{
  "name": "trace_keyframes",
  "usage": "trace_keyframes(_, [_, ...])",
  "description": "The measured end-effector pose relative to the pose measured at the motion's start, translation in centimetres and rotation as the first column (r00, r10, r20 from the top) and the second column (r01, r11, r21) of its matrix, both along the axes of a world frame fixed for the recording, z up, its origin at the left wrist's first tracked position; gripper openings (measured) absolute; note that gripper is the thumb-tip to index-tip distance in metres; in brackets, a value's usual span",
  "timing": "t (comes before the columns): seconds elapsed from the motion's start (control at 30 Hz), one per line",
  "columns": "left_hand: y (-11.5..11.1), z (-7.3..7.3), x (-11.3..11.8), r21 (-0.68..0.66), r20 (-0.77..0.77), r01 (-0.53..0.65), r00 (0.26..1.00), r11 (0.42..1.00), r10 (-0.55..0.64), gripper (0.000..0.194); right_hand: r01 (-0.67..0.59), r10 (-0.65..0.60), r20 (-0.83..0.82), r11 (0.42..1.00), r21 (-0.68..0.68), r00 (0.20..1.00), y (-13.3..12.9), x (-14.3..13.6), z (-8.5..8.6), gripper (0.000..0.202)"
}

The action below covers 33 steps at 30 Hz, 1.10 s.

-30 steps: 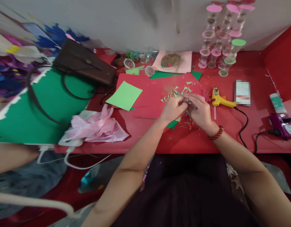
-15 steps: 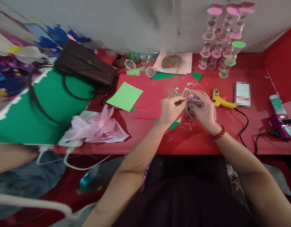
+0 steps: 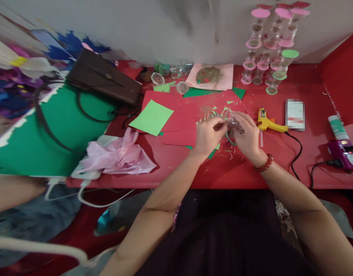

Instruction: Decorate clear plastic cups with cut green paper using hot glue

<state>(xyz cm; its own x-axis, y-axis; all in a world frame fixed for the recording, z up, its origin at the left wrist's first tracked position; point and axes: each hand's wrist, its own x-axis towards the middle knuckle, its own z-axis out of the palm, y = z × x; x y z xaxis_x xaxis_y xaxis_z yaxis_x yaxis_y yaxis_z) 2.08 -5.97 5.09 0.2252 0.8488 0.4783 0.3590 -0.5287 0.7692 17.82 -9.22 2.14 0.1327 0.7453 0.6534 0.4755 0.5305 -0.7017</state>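
A small clear plastic cup (image 3: 233, 124) is between my two hands, mostly covered by the fingers. My right hand (image 3: 249, 134) curls around it from the right. My left hand (image 3: 206, 137) is closed, thumb and fingertips pinched at the cup's left edge. Any small piece in that pinch is hidden. Just under the hands, the looped handle of scissors (image 3: 230, 139) shows against red paper (image 3: 178, 138). Green paper scraps (image 3: 229, 102) lie scattered around. To the right of my right hand rests a yellow glue gun (image 3: 270, 124) with a glue stick (image 3: 261, 138) beside it.
Stacked clear-cup hourglass shapes (image 3: 261, 48) stand at the back right. Pink paper (image 3: 228, 73) with sand lies at the back. Left are a light green square (image 3: 152, 118), pink plastic bag (image 3: 119, 153) and dark handbag (image 3: 104, 78). A cord (image 3: 299, 149) trails from the glue gun.
My left hand has turned slightly and its fingers are folded closer against the cup. My right hand has barely shifted, its fingers still around the cup.
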Motion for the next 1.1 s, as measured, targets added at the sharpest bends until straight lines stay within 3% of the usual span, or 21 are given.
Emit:
trace_keyframes(0.2, [0.7, -0.5, 0.3, -0.007, -0.034, -0.039, 0.999, 0.999, 0.039, 0.006, -0.011, 0.011, -0.014, 1.0, 0.002, 1.0, 0.2, -0.1, 0.1, 0.053])
trace_keyframes(0.57, [0.9, -0.6, 0.3, 0.039, -0.079, -0.058, 0.995, 0.998, 0.061, 0.01, -0.021, 0.019, -0.043, 0.998, -0.062, 0.999, 0.5, 0.5, 0.8, 0.04])
trace_keyframes(0.77, [3.9, -0.8, -1.9, -0.03, 0.034, -0.264, 0.964, 0.964, 0.265, 0.01, -0.221, 0.207, -0.105, 0.964, -0.149, 0.973, -0.7, -0.5, 1.6, 0.028])
trace_keyframes(0.9, [4.1, -1.0, -1.8, -0.051, 0.096, -0.079, 0.992, 0.996, 0.083, 0.014, -0.285, 0.23, -0.265, 0.94, -0.189, 0.936, 0.1, 0.2, 1.4, 0.04])
trace_keyframes(1.0, [3.7, -1.0, -1.5, 0.025, 0.058, -0.015, 0.998, 1.0, 0.014, 0.023, -0.332, 0.26, -0.344, 0.928, -0.168, 0.902, 0.8, 0.8, 0.7, 0.044])
trace_keyframes(1.1, [3.8, -1.2, -1.4, 0.0, 0.094, 0.002, 0.996, 1.0, -0.002, 0.025, -0.349, 0.272, -0.353, 0.921, -0.172, 0.895, 1.0, 0.8, 0.3, 0.044])
